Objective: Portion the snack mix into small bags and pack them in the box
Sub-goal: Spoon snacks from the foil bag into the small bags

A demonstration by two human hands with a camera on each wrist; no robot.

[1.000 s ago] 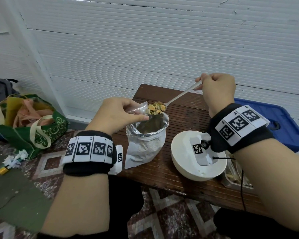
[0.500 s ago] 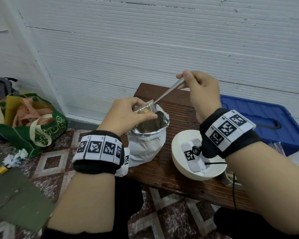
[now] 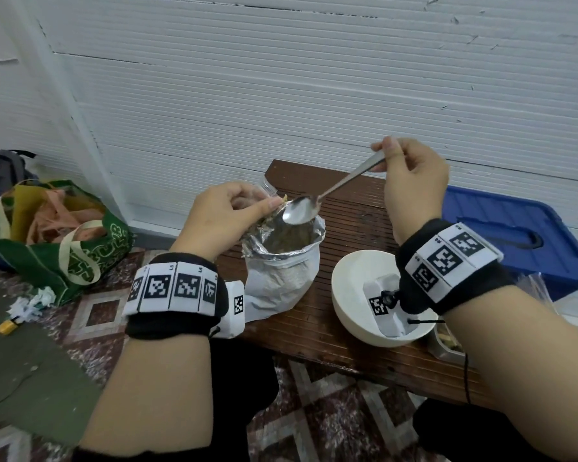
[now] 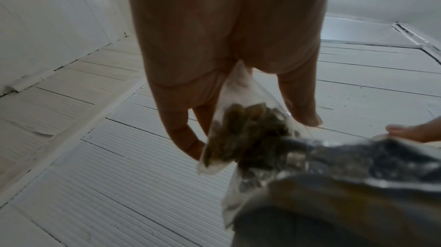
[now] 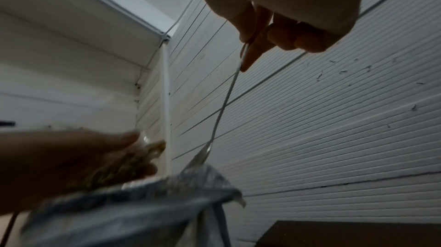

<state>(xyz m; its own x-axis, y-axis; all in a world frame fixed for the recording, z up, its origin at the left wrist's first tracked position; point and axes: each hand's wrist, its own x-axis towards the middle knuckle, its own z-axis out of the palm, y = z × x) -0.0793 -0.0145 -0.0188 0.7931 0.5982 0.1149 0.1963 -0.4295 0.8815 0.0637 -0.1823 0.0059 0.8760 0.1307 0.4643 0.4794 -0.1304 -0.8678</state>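
A foil snack pouch (image 3: 282, 261) stands open on the wooden bench (image 3: 354, 228). My left hand (image 3: 227, 218) pinches a small clear bag (image 4: 241, 132) with some snack mix in it, held at the pouch's left rim. My right hand (image 3: 411, 181) pinches the handle of a metal spoon (image 3: 321, 198); its empty bowl hangs over the pouch mouth. In the right wrist view the spoon (image 5: 224, 107) runs down to the pouch (image 5: 133, 205). A blue box (image 3: 514, 241) lies to the right behind my right wrist.
A white bowl (image 3: 354, 295) sits on the bench right of the pouch, under my right wrist. A metal tray (image 3: 444, 345) with food peeks out at the bench's right end. A green tote bag (image 3: 80, 248) and paper scraps (image 3: 34, 303) lie on the tiled floor, left.
The loaded spoon tipped its mix into the small bag and has come out empty above the pouch. My right hand rose a little; my left hand kept holding the bag.
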